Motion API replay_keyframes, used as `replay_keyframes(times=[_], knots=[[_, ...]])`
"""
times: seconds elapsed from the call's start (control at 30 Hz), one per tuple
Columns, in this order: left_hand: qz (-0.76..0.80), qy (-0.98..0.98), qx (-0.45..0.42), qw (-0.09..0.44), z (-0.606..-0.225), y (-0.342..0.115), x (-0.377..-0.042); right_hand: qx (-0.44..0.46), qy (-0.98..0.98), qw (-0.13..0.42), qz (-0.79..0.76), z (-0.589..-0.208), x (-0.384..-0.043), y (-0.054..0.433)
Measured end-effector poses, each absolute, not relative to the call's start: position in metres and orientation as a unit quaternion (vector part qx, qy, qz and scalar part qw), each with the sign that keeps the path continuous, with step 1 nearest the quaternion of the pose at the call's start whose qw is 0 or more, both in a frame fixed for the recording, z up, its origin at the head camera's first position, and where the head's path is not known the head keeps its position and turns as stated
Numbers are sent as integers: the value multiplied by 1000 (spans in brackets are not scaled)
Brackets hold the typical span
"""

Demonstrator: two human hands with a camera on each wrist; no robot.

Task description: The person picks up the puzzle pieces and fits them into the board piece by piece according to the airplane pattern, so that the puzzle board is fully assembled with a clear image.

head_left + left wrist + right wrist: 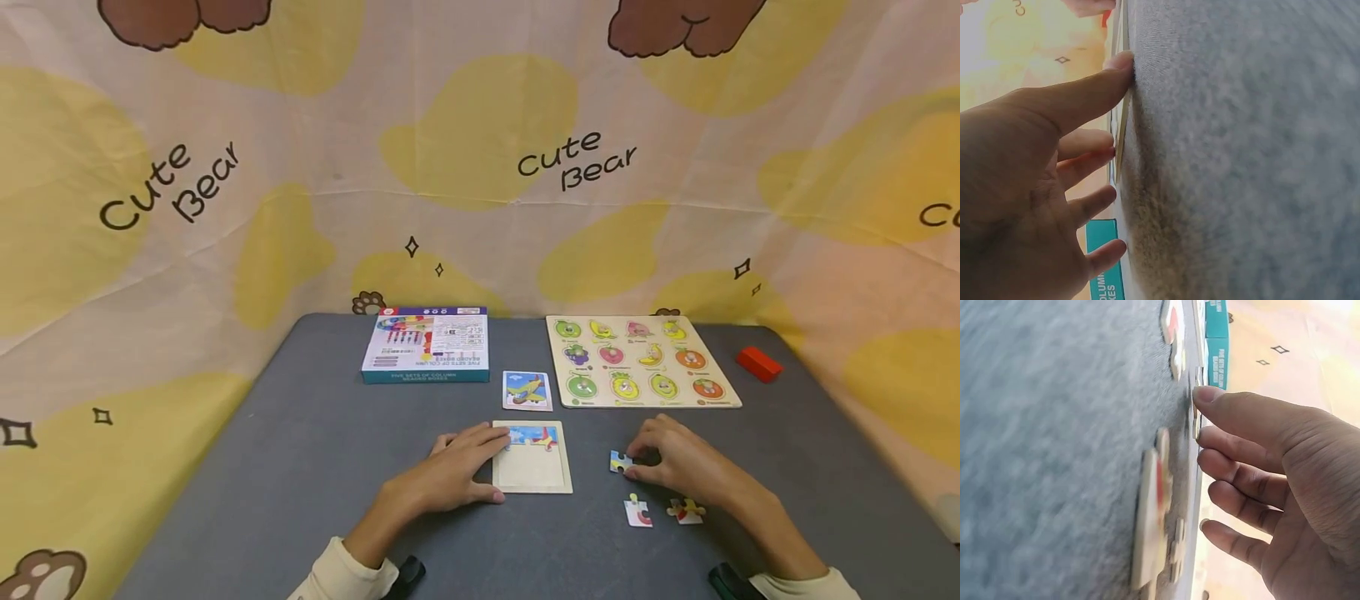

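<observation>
My left hand (457, 471) rests at the left side of a square wooden puzzle tray (528, 492). Its fingers lie over the upper left corner and the thumb is by the lower left edge. Across the tray's top runs a strip of fitted blue-sky picture pieces (536, 435); bare wood shows below. To the right, my right hand (678, 454) pinches a blue and yellow jigsaw piece (619, 462) between thumb and fingers, close over the table. Nearer me lie a white and pink piece (638, 512) and some red and yellow pieces (686, 511), bunched together.
A small airplane picture card (527, 391) lies behind the tray. Farther back are a flat teal-edged box (425, 377) on the left and a fruit puzzle board (645, 402) on the right. A red block (759, 364) sits near the table's right edge. Printed cloth (465, 150) hangs behind.
</observation>
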State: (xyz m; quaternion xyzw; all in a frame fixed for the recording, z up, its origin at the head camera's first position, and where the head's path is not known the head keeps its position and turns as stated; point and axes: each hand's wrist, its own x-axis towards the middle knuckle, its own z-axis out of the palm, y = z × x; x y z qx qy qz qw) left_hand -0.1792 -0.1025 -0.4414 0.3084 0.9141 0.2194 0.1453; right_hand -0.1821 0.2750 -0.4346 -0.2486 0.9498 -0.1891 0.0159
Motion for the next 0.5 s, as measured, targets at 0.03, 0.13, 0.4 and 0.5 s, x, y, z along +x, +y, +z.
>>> replay_keyframes(times=[0.03,0.13,0.4,0.5], knots=[[219,914,309,144,-442,-103,-180,-250,949,14,-190,-434,-182,274],[222,914,309,141,-443,-105,-180,-252,949,8,-190,-433,-183,268],[243,907,314,137,-445,-109,-184,-274,942,-2,-193,-429,-189,244],[256,902,323,130,-449,-111,-188,-292,936,-4,-196,-429,-191,233]])
